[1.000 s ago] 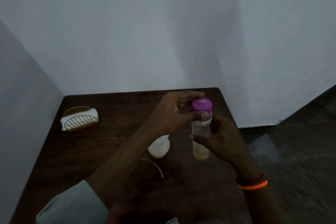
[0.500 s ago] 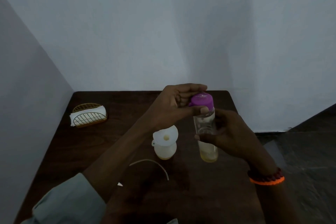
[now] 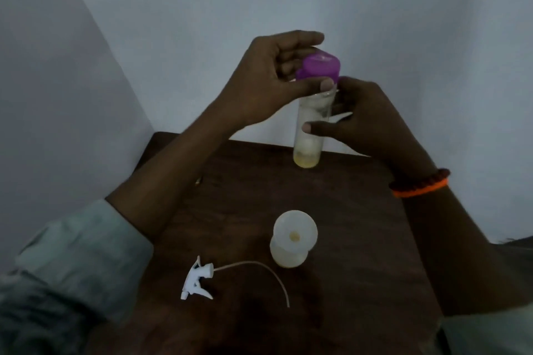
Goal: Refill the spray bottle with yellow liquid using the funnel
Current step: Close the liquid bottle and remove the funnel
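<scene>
While the right hand [image 3: 372, 121] holds the raised bottle [image 3: 310, 130], the left hand [image 3: 268, 86] keeps pinching its purple cap [image 3: 320, 68], seemingly closing it.

**Hidden and cut off**

We note: left hand [image 3: 268, 81] covers part of the purple cap [image 3: 318, 66]; right hand [image 3: 360, 121] hides the clear bottle [image 3: 308, 138]'s far side. Table [image 3: 360, 239] edges and both sleeves run out of view.
</scene>
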A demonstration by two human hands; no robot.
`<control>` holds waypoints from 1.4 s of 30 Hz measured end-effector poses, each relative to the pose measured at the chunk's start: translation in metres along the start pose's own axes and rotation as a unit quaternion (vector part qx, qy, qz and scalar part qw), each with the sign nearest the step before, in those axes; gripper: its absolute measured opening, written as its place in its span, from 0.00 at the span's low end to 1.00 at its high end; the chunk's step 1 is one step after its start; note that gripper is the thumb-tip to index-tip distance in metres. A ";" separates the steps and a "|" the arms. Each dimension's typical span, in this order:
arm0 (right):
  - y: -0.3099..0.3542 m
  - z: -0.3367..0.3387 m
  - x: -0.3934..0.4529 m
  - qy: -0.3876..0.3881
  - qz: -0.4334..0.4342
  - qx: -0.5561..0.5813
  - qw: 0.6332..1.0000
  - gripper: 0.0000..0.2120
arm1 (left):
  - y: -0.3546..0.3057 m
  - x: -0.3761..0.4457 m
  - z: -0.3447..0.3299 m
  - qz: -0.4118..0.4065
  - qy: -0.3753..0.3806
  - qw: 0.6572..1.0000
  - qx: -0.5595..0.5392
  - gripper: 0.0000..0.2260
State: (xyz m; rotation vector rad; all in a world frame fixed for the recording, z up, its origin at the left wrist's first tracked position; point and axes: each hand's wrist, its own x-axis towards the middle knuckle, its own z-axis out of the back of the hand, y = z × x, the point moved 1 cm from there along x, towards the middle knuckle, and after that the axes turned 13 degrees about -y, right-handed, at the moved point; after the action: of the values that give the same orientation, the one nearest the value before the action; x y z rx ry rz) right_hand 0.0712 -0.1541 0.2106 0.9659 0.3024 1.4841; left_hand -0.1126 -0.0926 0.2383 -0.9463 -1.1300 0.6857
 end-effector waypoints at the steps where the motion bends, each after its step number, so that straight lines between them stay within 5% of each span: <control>1: -0.005 -0.013 0.014 -0.001 -0.005 0.000 1.000 0.29 | 0.009 0.008 0.007 -0.004 -0.006 1.000 0.027 0.30; 13: -0.090 -0.204 0.104 0.087 -0.047 -0.028 0.995 0.26 | 0.188 0.047 0.070 0.059 -0.041 0.955 0.288 0.28; 22: -0.137 -0.276 0.111 0.089 -0.103 -0.067 0.988 0.26 | 0.259 0.055 0.081 0.072 -0.006 0.935 0.348 0.27; 35: -0.144 -0.285 0.106 0.095 -0.147 -0.093 0.980 0.34 | 0.269 0.054 0.086 0.042 -0.006 0.932 0.361 0.25; 42: -0.135 -0.212 0.081 0.043 -0.227 -0.044 0.972 0.32 | 0.249 0.046 0.088 0.041 -0.029 0.924 0.380 0.27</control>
State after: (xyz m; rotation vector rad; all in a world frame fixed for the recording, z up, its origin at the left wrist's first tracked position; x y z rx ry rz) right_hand 0.0253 0.0205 0.0176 0.7023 0.4821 1.1093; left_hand -0.1812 0.0834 0.0487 -0.3061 -0.7665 1.1176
